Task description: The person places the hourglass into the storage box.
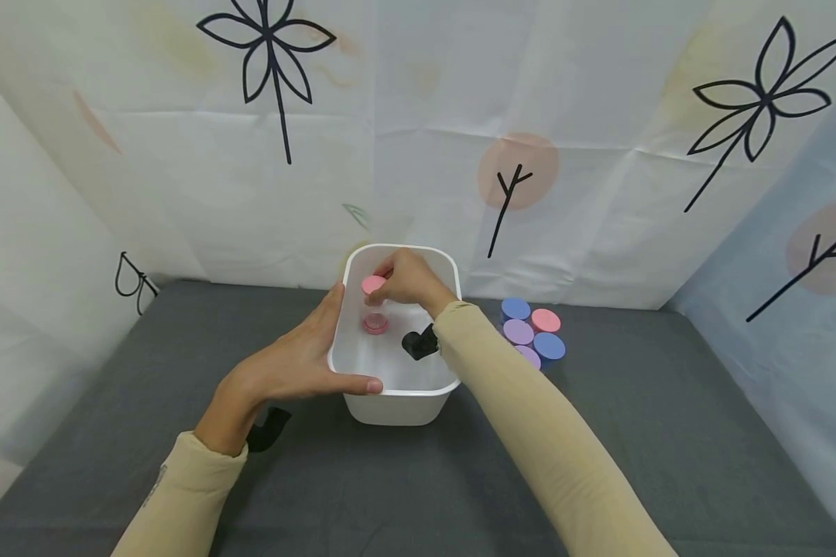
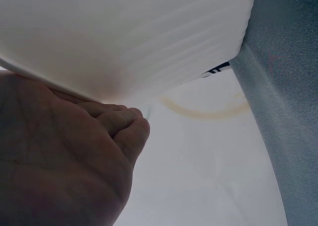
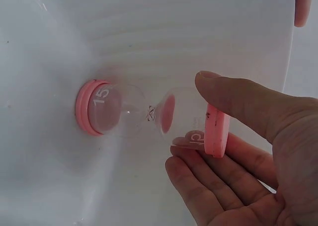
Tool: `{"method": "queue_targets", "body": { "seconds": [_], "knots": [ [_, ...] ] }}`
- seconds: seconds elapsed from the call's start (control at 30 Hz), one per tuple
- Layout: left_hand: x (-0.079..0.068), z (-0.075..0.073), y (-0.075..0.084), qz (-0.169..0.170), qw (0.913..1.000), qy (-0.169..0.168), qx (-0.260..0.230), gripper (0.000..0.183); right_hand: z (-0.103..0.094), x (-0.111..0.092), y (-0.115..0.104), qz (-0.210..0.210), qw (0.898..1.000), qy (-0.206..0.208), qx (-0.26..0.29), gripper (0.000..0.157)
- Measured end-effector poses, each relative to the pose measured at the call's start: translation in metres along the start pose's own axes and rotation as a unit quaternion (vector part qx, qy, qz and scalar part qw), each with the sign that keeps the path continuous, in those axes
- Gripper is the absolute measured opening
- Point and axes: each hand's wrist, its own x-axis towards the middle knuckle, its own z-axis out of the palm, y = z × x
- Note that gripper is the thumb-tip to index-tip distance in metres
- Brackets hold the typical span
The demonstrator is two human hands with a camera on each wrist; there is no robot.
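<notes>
A pink-capped sand timer (image 3: 166, 114) marked 15 stands upright inside a white plastic bin (image 1: 400, 410). Its lower cap is against the bin floor, and pink sand shows in both bulbs. My right hand (image 1: 411, 280) reaches into the bin and holds the timer's upper cap between thumb and fingers. Against the bin's left outer side rests my left hand (image 1: 289, 363), its fingers extended and its thumb lying along the near rim. In the left wrist view, the left hand's fingers (image 2: 131, 131) touch the bin's outer wall.
Right of the bin, partly behind my right sleeve, stands a cluster of several sand timers with blue caps (image 1: 515, 309), purple caps (image 1: 519, 332) and a pink cap (image 1: 546, 320). A patterned cloth (image 1: 418, 155) hangs behind the grey table (image 1: 390, 495).
</notes>
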Motion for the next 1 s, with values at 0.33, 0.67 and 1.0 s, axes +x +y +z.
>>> {"method": "queue_targets", "body": {
  "seconds": [0.33, 0.67, 1.0],
  "knots": [
    [0.000, -0.001, -0.002, 0.010, 0.9999, -0.006, 0.004, 0.134, -0.001, 0.000, -0.001, 0.005, 1.000, -0.007, 0.002, 0.027],
    [0.001, 0.000, -0.001, 0.013, 0.9999, -0.002, -0.005, 0.136, -0.004, 0.000, -0.002, 0.009, 1.000, 0.008, -0.001, 0.044],
    [0.000, 0.000, -0.002, -0.003, 0.9998, -0.003, 0.019, 0.136, -0.009, -0.004, -0.012, 0.014, 1.000, 0.022, -0.002, 0.060]
  ]
}}
